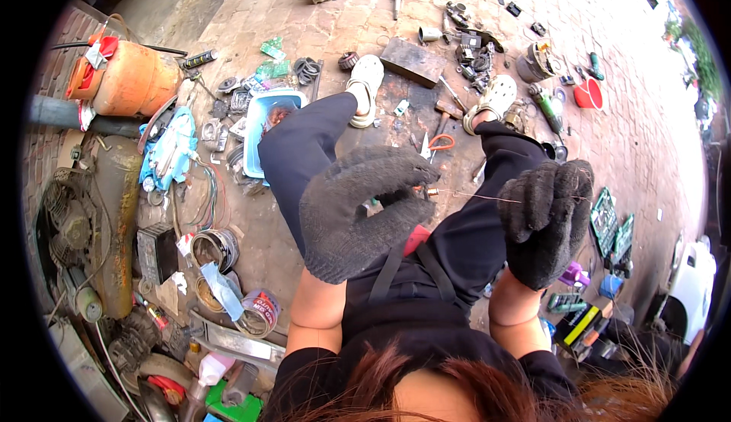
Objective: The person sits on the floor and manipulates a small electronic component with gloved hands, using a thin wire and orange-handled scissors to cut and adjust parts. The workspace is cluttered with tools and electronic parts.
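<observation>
Both my hands wear dark knitted work gloves and are raised over my lap. Between thumb and fingers, my left hand (365, 213) pinches a small copper-coloured part (432, 191), mostly hidden by the glove. A thin copper wire (476, 194) stretches from that part across to my right hand (548, 220). The fingers of the right glove are curled closed around the wire, and a loose bit sticks out near them. Below, between my feet, lie orange-handled scissors (442, 143), a hammer (448, 110) and a dark metal block (413, 61).
To the left stand an orange gas cylinder (141, 79), a light-blue basin (257, 136) and open tins (215, 249). Ahead on the brick ground lie scattered motor parts (476, 53). A green angle grinder (545, 106), red cup (588, 95) and green tool cases (605, 220) are at right.
</observation>
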Motion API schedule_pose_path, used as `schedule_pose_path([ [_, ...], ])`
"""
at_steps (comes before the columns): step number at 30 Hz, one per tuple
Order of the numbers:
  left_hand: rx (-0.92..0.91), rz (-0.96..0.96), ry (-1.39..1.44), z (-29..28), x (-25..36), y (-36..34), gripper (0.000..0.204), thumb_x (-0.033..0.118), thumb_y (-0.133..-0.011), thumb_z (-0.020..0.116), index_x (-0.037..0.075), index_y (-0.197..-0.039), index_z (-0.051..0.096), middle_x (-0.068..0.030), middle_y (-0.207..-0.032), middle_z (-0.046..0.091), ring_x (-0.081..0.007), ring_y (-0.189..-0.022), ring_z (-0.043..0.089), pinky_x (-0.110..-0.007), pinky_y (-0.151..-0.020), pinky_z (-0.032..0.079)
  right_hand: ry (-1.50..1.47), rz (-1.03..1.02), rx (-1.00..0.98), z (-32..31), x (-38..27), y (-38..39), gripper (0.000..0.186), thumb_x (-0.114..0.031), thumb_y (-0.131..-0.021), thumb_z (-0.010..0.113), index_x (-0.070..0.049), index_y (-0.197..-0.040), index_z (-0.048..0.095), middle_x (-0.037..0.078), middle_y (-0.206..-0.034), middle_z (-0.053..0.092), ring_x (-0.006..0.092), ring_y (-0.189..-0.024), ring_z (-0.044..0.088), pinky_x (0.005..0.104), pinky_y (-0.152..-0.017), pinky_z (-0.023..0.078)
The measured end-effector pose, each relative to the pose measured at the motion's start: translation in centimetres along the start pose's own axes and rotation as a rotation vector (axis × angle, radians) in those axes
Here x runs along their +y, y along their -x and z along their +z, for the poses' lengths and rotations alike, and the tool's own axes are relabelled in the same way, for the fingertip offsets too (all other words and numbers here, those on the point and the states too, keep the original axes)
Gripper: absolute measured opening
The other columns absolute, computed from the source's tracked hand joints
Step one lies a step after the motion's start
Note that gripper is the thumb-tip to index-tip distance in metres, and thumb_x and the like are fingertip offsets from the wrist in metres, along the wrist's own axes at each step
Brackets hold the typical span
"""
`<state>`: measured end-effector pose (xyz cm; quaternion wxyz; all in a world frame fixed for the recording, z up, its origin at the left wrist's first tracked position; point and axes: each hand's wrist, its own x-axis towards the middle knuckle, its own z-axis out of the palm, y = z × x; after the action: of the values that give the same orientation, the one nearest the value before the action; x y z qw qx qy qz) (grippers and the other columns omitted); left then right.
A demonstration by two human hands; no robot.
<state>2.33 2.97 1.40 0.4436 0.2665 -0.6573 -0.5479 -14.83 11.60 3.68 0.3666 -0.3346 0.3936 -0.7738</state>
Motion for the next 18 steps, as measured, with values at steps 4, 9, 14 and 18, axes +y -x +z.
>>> schedule_pose_path([
  [4, 0.002, 0.028, -0.044, 0.5, 0.0, 0.1, 0.031, 0.001, -0.067, 0.077, 0.005, -0.097, 0.069, -0.0087, -0.096, 0.066, -0.0119, -0.069, 0.060, -0.024, -0.063, 0.049, 0.035, 0.020, 0.104, 0.2, -0.8, 0.4, 0.021, -0.024, -0.098, 0.042, -0.014, -0.080, 0.040, -0.002, -0.057, 0.035, 0.0094, -0.040, 0.030, 0.0221, -0.041, 0.029],
  [9, 0.006, -0.076, 0.121, 0.7, 0.0, -0.1, 0.030, -0.004, -0.067, 0.073, 0.000, -0.096, 0.066, -0.0075, -0.095, 0.066, -0.0097, -0.069, 0.059, -0.022, -0.062, 0.048, 0.094, 0.039, 0.268, 0.1, -0.9, 1.8, 0.025, -0.025, -0.101, 0.036, -0.015, -0.079, 0.042, -0.003, -0.057, 0.039, 0.0086, -0.036, 0.030, 0.0203, -0.037, 0.027],
  [14, 0.099, -0.439, 0.648, 0.2, 0.5, -0.3, 0.031, -0.013, -0.066, 0.062, -0.005, -0.096, 0.064, -0.0071, -0.089, 0.066, -0.0083, -0.070, 0.059, -0.021, -0.062, 0.049, -0.072, -0.008, 0.046, 0.2, -1.1, 0.4, 0.027, -0.027, -0.102, 0.033, -0.015, -0.080, 0.043, -0.005, -0.058, 0.039, 0.0066, -0.038, 0.031, 0.0203, -0.038, 0.028],
  [18, 0.085, -0.447, 0.513, 0.2, 0.2, -0.3, 0.031, -0.013, -0.067, 0.060, -0.004, -0.097, 0.063, -0.0073, -0.088, 0.066, -0.0079, -0.070, 0.059, -0.021, -0.062, 0.049, -0.157, -0.031, -0.003, -0.7, -1.5, -0.2, 0.027, -0.026, -0.103, 0.030, -0.015, -0.083, 0.045, -0.005, -0.063, 0.039, 0.0057, -0.044, 0.033, 0.0211, -0.044, 0.030],
])
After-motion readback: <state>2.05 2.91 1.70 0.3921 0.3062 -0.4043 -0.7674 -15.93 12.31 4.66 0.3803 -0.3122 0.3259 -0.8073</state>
